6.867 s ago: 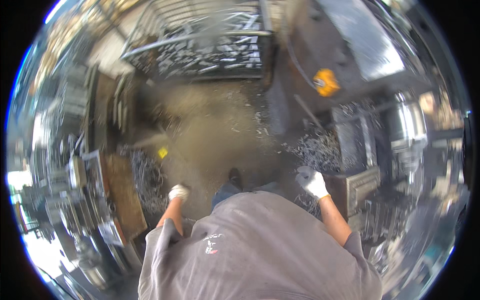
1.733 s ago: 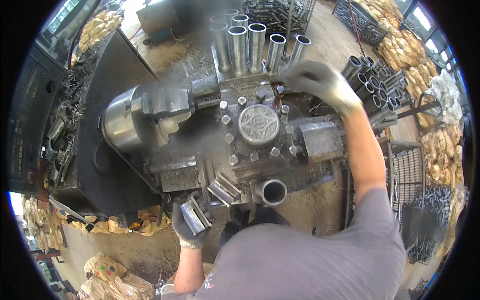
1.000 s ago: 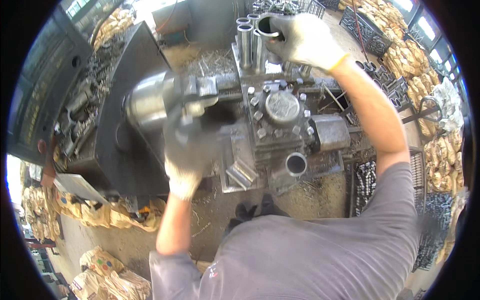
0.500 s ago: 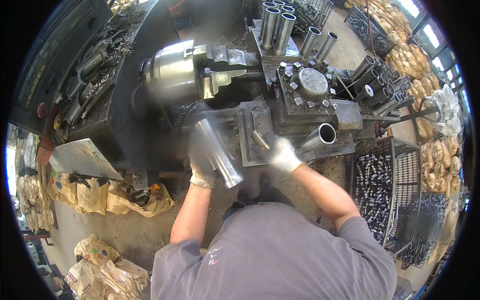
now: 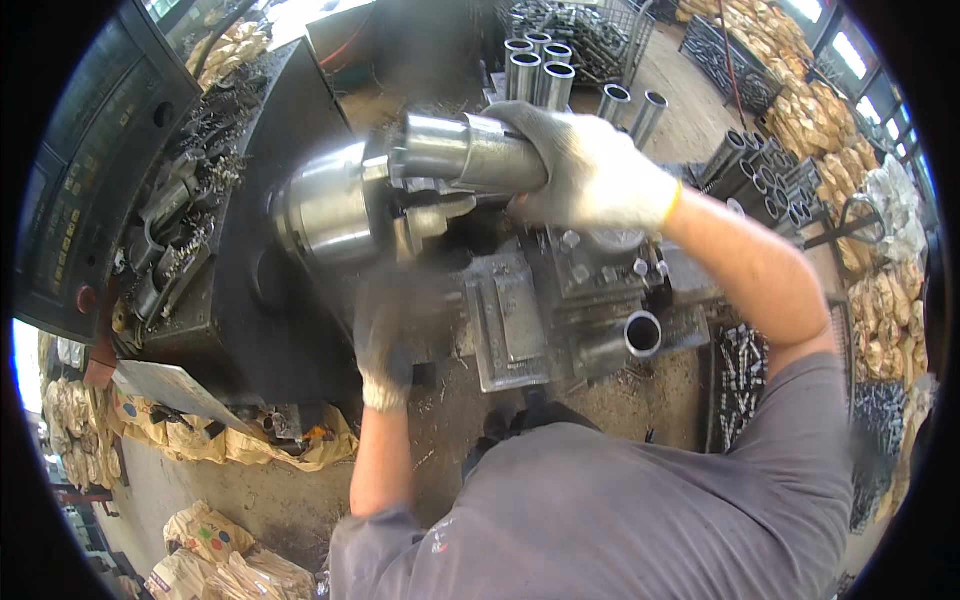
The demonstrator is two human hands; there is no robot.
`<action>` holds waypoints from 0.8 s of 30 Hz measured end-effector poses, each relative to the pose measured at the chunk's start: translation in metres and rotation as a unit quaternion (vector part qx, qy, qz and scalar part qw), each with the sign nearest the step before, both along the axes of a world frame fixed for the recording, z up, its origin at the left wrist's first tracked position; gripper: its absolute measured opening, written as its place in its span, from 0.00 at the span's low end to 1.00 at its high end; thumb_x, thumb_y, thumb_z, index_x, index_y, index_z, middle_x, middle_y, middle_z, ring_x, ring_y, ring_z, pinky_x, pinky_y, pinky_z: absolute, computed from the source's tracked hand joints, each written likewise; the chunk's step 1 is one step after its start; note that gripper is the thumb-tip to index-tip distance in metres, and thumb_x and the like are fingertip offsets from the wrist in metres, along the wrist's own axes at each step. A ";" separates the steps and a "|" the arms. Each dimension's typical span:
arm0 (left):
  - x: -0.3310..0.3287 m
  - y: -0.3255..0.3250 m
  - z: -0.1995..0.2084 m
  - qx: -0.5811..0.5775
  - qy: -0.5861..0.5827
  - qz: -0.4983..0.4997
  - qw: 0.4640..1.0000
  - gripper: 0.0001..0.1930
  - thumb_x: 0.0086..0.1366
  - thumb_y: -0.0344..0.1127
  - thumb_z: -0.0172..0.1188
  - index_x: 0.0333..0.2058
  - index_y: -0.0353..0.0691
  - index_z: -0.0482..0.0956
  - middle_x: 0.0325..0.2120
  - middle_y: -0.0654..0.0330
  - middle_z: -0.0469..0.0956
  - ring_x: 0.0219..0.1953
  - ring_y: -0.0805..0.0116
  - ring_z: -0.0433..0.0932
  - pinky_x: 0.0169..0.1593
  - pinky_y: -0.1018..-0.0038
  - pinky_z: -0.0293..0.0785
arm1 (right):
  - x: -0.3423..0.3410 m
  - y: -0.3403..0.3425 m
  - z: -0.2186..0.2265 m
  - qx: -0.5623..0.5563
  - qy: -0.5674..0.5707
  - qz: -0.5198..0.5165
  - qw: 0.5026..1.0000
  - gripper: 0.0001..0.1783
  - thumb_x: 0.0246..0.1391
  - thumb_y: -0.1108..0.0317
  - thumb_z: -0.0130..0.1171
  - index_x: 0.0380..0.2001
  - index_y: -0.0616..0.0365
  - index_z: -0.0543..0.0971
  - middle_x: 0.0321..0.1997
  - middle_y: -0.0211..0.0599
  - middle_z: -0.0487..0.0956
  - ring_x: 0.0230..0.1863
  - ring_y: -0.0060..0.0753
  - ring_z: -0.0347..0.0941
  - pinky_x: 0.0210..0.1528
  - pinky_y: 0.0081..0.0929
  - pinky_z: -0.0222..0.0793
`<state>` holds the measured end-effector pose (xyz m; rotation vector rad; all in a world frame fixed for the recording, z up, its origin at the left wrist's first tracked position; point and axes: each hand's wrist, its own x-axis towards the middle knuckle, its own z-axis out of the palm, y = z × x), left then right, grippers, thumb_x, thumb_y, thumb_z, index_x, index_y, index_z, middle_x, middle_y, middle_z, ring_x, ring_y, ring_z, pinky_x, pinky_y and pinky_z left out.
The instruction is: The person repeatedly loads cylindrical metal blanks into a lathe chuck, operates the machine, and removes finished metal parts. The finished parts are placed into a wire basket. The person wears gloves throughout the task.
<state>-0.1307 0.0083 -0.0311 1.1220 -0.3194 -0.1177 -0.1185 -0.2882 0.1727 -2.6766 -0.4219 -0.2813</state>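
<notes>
My gloved right hand (image 5: 590,170) is wrapped round a shiny metal tube (image 5: 440,148) with a wider left end. It holds the tube roughly level, above and in front of the lathe chuck's (image 5: 335,205) jaws. Whether tube and jaws touch, I cannot tell. My gloved left hand (image 5: 385,335) is just below the chuck, its dark fingers smeared by motion and reaching toward the jaws. Beneath my right forearm, the tool post (image 5: 610,245) with its bolts is partly hidden. Another tube (image 5: 643,335) lies on the carriage, its round mouth facing me.
Several upright tubes (image 5: 556,88) stand behind the tool post, and more crowd a rack (image 5: 770,185) at the right. A flat metal plate (image 5: 180,385) juts out at the left. Metal chips and parts (image 5: 190,190) litter the machine bed. Paper sacks (image 5: 215,560) lie on the floor.
The tube has gone from my left hand to my right and up to the chuck. The small metal piece in my right hand no longer shows. My left hand has moved slightly left.
</notes>
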 end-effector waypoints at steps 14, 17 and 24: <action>-0.139 0.192 -0.169 -0.021 0.312 0.495 0.811 0.29 0.77 0.64 0.53 0.53 0.41 0.78 0.37 0.61 0.79 0.39 0.64 0.76 0.48 0.64 0.73 | 0.160 -0.043 -0.143 -0.210 0.277 0.075 0.934 0.44 0.39 0.53 0.76 0.60 0.61 0.76 0.47 0.58 0.87 0.49 0.57 0.85 0.52 0.46 0.81; -0.128 0.203 -0.157 -0.019 0.317 0.506 0.802 0.28 0.76 0.68 0.53 0.39 0.45 0.77 0.27 0.67 0.73 0.29 0.68 0.70 0.39 0.68 0.71 | 0.161 -0.048 -0.129 -0.097 0.235 0.168 0.953 0.41 0.44 0.52 0.76 0.60 0.61 0.78 0.46 0.55 0.88 0.49 0.53 0.86 0.54 0.45 0.80; -0.116 0.197 -0.120 -0.134 0.376 0.495 0.772 0.29 0.76 0.70 0.50 0.25 0.52 0.69 0.16 0.70 0.63 0.19 0.71 0.60 0.28 0.70 0.62 | 0.171 -0.045 -0.119 -0.001 0.472 0.068 0.879 0.29 0.47 0.51 0.76 0.46 0.61 0.87 0.43 0.46 0.89 0.43 0.40 0.85 0.45 0.36 0.81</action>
